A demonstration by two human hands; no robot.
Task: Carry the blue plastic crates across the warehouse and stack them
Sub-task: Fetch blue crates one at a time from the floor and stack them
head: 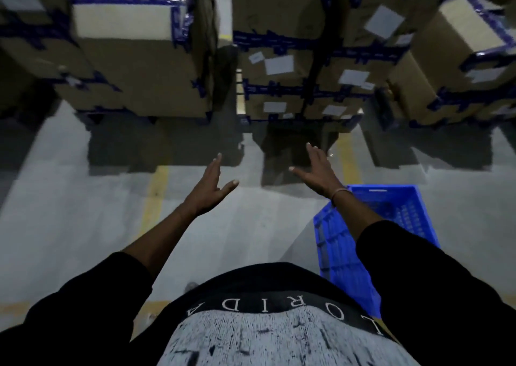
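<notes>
Nearest to us is our own shirt (279, 335), black with a grey printed panel and pale letters across it, cut off by the bottom edge of the view; both black sleeves (92, 304) run out of frame at the lower corners. Our left hand (208, 191) reaches forward over the floor with fingers straight and thumb spread, holding nothing; our right hand (318, 170) is stretched out the same way, fingers extended and empty, a thin band on its wrist. One blue crate (346, 248) stands on the floor at our right side, just beside the body; the right forearm crosses over it and hides much of its rim and inside, and the shirt covers its near end, so we cannot tell whether anything lies in it. A small part of what may be a shoe (192, 285) shows under the shirt hem, too dim to be sure.

The floor (69, 198) is smooth, pale grey and glossy, marked with worn yellow lines (155, 195); dark shadows lie along the foot of the stacks ahead. Tall stacks of cardboard boxes (145, 66) bound with blue tape fill the top of the view, blurred and dim; white labels (279, 65) sit on several, their print unreadable.
</notes>
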